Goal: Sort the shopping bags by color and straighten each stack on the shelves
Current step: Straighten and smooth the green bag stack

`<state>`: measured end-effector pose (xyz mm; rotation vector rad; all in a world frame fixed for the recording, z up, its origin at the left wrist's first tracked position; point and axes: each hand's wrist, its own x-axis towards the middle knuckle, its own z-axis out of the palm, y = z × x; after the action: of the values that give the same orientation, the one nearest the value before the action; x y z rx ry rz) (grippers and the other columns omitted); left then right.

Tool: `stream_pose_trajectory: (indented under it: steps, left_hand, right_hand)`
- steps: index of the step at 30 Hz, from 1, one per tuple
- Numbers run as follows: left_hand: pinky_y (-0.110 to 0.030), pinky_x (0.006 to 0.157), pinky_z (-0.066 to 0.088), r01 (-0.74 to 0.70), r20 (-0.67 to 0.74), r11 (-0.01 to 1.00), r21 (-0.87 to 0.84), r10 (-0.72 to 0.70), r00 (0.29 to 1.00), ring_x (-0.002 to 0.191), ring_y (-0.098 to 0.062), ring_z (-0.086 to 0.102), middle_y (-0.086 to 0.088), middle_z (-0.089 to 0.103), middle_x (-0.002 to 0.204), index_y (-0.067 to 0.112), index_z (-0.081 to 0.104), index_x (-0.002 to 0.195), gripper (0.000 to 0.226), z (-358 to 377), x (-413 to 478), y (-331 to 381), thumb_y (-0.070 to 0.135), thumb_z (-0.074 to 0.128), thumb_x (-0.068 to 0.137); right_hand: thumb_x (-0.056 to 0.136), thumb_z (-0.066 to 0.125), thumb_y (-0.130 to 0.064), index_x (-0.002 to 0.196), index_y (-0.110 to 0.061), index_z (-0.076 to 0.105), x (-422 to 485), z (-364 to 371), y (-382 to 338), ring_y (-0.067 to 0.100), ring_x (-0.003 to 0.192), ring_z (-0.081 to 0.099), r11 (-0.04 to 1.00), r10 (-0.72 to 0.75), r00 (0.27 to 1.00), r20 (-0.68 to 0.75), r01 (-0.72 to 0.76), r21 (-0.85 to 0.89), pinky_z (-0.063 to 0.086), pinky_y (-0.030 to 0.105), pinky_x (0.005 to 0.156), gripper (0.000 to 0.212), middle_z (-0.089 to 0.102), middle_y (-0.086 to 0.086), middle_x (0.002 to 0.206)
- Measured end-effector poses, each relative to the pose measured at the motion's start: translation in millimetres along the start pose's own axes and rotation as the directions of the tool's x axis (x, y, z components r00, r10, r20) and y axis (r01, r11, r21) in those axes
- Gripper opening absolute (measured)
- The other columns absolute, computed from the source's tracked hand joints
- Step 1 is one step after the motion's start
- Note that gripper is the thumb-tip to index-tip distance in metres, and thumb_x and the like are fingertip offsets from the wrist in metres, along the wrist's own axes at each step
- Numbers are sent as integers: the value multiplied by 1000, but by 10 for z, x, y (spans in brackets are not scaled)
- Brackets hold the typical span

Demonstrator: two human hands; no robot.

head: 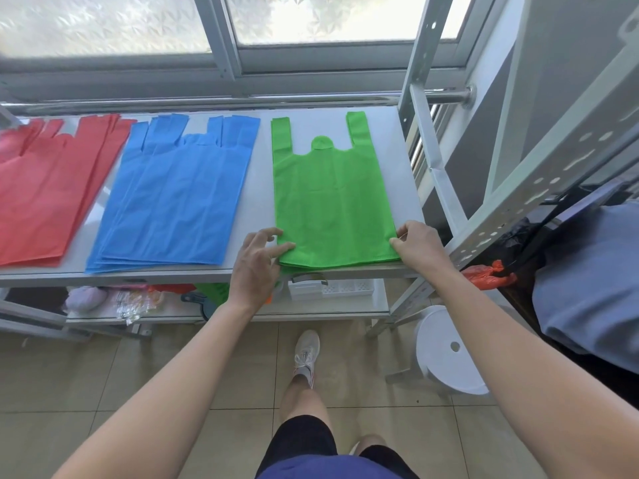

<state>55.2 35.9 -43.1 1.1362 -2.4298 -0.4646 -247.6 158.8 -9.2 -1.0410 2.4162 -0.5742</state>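
Three stacks of flat shopping bags lie side by side on the white shelf (257, 188). The red stack (45, 195) is at the left and fanned out. A blue stack (176, 198) in the middle is also splayed. On the right lies the green stack (332, 202), handles pointing to the window. My left hand (257, 262) pinches the green stack's near left corner. At the near right corner, my right hand (420, 243) pinches the same stack.
A lower shelf (328, 305) holds a white basket (332, 288), a plastic packet and other small items. A white stool (449, 350) stands on the tiled floor at the right. Metal rack uprights (539, 188) rise at the right, with an orange plastic bag (487, 274) tied there.
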Motion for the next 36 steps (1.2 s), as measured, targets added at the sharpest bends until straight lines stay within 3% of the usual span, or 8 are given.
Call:
stream_pose_trajectory:
  steps: [6, 11, 13, 19, 26, 31, 34, 36]
  left_hand:
    - [-44, 99, 54, -77, 60, 997, 22, 76, 995, 116, -24, 55, -4, 62, 135, 23, 77, 121, 46, 16, -19, -35, -4, 70, 85]
    - [-42, 114, 38, -132, 136, 991, -31, 136, 981, 131, -19, 44, 1, 54, 139, 26, 69, 131, 52, -58, -56, -67, 43, 80, 83]
    - [-46, 112, 42, -169, 186, 986, -10, 168, 968, 129, -19, 46, 2, 53, 138, 27, 67, 134, 58, -92, -13, -107, 46, 83, 81]
    - [-41, 97, 55, -266, 267, 962, 63, 240, 933, 121, -15, 54, 2, 58, 135, 28, 69, 133, 40, -280, 152, -120, 45, 66, 97]
    - [-41, 93, 52, -91, 294, 996, -20, 93, 951, 116, -16, 56, 7, 63, 126, 27, 76, 121, 39, -272, 227, -114, 53, 53, 101]
    - [-40, 98, 48, 91, 246, 980, -179, -45, 968, 111, -20, 62, 0, 70, 117, 11, 79, 110, 40, -211, 274, -109, 43, 54, 105]
    - [-38, 97, 48, 159, 239, 952, -261, -95, 966, 107, -18, 63, 0, 70, 112, 7, 77, 107, 40, -215, 296, -85, 40, 54, 106]
    - [-39, 98, 49, 176, 244, 942, -287, -106, 964, 106, -17, 63, 1, 69, 112, 7, 76, 108, 41, -218, 304, -96, 40, 53, 107]
  right_hand:
    - [101, 63, -21, 113, -9, 63, 11, 15, 22, 26, 97, 58, 1000, -8, 1000, -7, 8, 15, 45, 34, 82, 17, 67, 14, 113]
    - [98, 65, -16, 130, -9, 52, -51, 17, 10, 28, 108, 53, 992, -108, 993, -37, 106, -64, 47, 39, 86, 35, 56, 16, 124]
    - [96, 65, -12, 134, -13, 51, -92, 19, -6, 29, 119, 47, 965, -224, 973, -62, 212, -157, 49, 39, 83, 40, 50, 12, 128]
    - [99, 65, -28, 120, -21, 66, -74, -17, -4, 27, 131, 41, 905, -377, 918, 125, 394, -163, 41, 46, 112, 22, 53, 5, 133]
    - [103, 51, -22, 130, -13, 57, -73, -47, 33, 32, 114, 56, 988, -151, 989, 2, 151, 12, 50, 49, 98, 29, 54, 14, 125]
    - [107, 40, -26, 123, -12, 59, -93, -55, 1, 31, 103, 53, 992, 47, 999, -13, -45, 122, 39, 37, 83, 29, 60, 12, 114]
    - [104, 38, -34, 108, -13, 62, -74, -53, 22, 35, 98, 66, 945, 167, 984, 64, -178, 274, 55, 47, 90, 32, 67, 13, 105]
    - [104, 39, -33, 106, -11, 60, -50, -33, 42, 35, 82, 73, 798, 239, 953, 186, -302, 522, 63, 50, 78, 31, 72, 17, 95]
